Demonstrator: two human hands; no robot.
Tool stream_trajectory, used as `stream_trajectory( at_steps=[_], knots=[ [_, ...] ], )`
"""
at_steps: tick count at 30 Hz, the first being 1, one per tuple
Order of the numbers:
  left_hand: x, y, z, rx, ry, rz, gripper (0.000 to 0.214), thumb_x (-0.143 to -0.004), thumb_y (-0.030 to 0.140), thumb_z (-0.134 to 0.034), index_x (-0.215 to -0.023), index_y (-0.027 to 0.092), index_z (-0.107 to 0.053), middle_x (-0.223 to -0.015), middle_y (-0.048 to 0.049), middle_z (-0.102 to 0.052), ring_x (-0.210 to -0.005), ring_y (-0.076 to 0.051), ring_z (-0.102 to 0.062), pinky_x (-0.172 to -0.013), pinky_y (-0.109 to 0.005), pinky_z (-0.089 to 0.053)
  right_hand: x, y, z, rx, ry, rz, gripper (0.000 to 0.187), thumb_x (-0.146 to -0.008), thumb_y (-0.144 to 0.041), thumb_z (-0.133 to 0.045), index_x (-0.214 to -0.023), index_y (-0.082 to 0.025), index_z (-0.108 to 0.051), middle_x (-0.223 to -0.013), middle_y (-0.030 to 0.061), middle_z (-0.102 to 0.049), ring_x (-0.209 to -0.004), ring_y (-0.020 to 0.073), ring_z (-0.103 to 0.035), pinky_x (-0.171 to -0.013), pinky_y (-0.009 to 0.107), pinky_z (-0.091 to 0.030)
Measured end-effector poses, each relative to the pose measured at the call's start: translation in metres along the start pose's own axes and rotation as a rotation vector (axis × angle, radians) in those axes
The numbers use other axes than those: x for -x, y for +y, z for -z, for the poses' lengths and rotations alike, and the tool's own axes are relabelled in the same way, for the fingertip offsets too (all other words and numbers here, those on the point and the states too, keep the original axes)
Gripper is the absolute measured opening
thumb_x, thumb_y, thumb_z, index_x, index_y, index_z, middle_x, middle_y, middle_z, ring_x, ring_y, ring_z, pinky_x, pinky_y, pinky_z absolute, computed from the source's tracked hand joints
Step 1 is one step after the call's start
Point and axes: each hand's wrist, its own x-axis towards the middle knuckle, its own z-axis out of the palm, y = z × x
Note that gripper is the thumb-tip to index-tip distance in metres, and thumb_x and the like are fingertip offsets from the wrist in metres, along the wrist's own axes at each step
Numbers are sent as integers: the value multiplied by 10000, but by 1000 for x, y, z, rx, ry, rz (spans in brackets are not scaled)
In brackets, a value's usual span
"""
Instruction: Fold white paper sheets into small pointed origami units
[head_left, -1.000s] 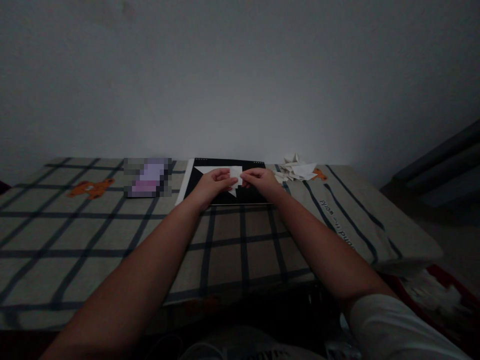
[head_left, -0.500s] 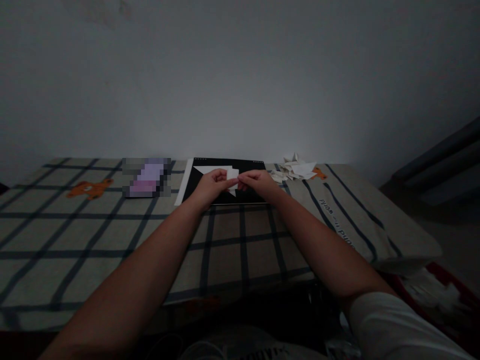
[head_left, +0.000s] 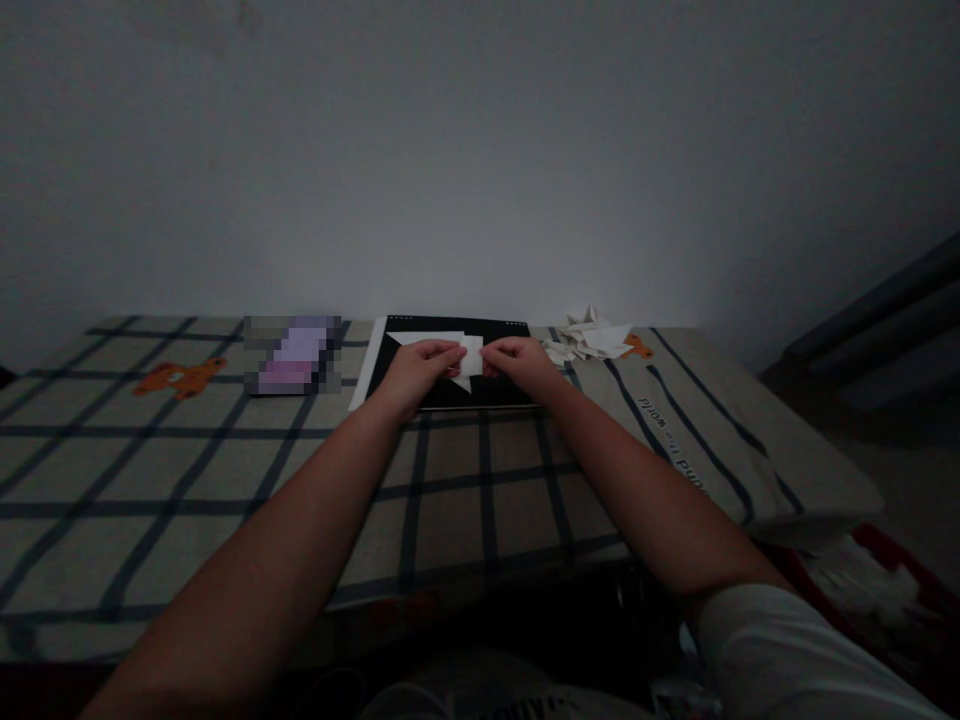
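Closest in, there's my white sleeve (head_left: 787, 640), then dark lettering (head_left: 525, 703) on my shirt, cut off and too dim to read. Up across the checked tablecloth (head_left: 480, 510) we go, and beside my right forearm a printed line (head_left: 675, 450) runs upside down to me, ending in what looks like "the world". Now the action! My fingertips were meeting at the folded white paper (head_left: 472, 356) half a second ago; now they've parted, left hand (head_left: 414, 378) pinching its left edge, right hand (head_left: 529, 365) pinching its right, and the small pale face shows between them. I'd call that a re-grip, the folding still in hand. It's over the black board (head_left: 491, 395), flaps poking out around my left fingers (one sheet or two, I can't tell). Off right sits a pile of folded papers (head_left: 600, 340); off left, a phone (head_left: 292, 360), its screen pixelated, nothing legible. Behind everything, the grey wall (head_left: 480, 180).
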Motion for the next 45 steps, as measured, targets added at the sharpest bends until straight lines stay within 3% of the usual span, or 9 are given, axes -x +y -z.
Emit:
stream_trajectory(
  at_steps=[7,23,27,34,40,45],
  knots=[
    [-1,-3,1,-9,2,8,395,-574,444,-902,-813,159,-769,-802,-53,-740,-705,-138,-619,-772,-307,-528,0,1,-1,-16,14,-54,256,-802,-414,-663,-703,-181,-696,-675,24,-684,-612,127,-590,-656,293,-490],
    [2,1,-1,3,66,29,338,-549,373,-909,-744,152,-743,-763,-51,-726,-693,-146,-642,-755,-318,-567,0,1,0,60,-32,-10,291,-830,-417,-626,-666,-182,-679,-674,32,-678,-635,142,-593,-662,302,-476],
    [0,-1,0,61,51,-1,360,-568,387,-896,-801,151,-755,-847,-67,-745,-769,-161,-669,-794,-326,-568,1,0,0,54,-32,-4,284,-823,-419,-635,-667,-185,-681,-671,27,-681,-638,137,-594,-665,295,-484],
    [-2,-2,3,-58,102,-89,380,-582,426,-890,-808,147,-769,-777,-49,-743,-695,-149,-641,-759,-318,-553,1,-3,-1,51,-49,-27,277,-820,-413,-636,-682,-179,-691,-679,28,-682,-651,139,-598,-668,296,-484],
    [3,1,-1,65,15,38,418,-555,387,-923,-856,140,-772,-890,-67,-754,-788,-150,-671,-828,-326,-569,0,2,3,65,-4,-34,276,-835,-423,-632,-706,-190,-701,-692,26,-692,-645,137,-598,-670,295,-492],
    [5,3,-3,8,0,88,322,-568,326,-921,-757,137,-741,-810,-52,-733,-747,-141,-662,-817,-326,-574,-2,7,2,28,15,-25,305,-827,-459,-635,-710,-185,-701,-695,31,-696,-648,136,-606,-670,294,-502]
  ],
)
